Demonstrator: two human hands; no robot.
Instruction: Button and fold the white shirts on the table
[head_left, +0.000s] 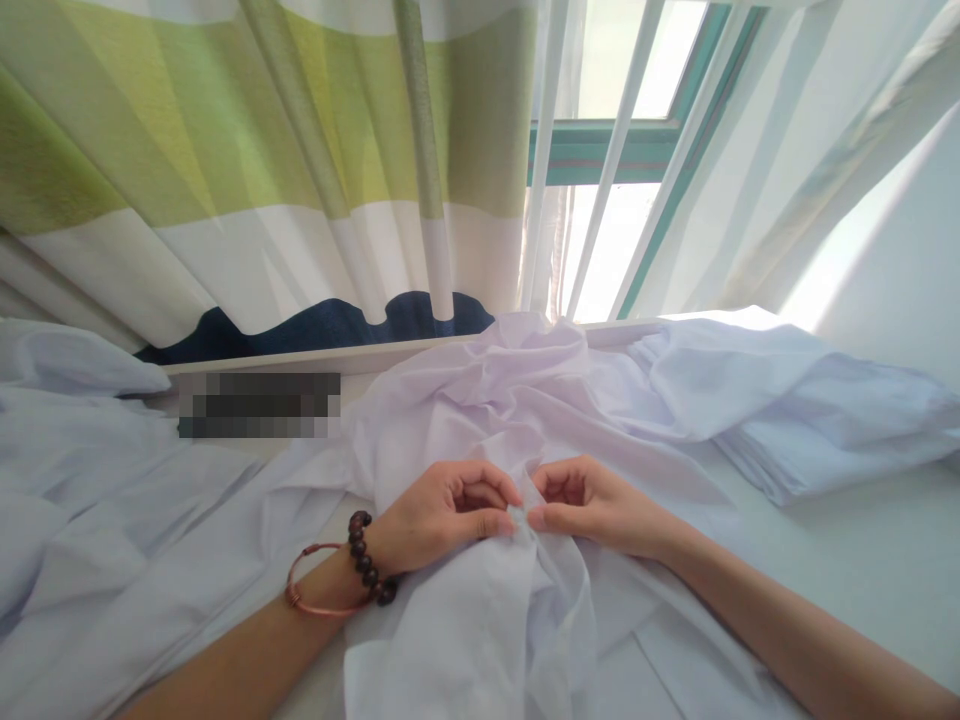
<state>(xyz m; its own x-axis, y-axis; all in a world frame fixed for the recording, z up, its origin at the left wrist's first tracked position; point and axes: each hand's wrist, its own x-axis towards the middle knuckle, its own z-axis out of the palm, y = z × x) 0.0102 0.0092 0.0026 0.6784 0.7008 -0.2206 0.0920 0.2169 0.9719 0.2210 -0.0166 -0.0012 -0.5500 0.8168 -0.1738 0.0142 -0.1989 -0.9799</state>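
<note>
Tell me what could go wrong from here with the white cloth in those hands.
The left hand and right hand pinch only a small bit of the white cloth, so it may slip free. The loose copper-coloured bangle could snag on a fold beneath the left wrist. A hard tug might disturb the folded stack close by on the right.

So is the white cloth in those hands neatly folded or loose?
Loose: the white cloth lies in uneven creases, pinched by the left hand and right hand.
</note>
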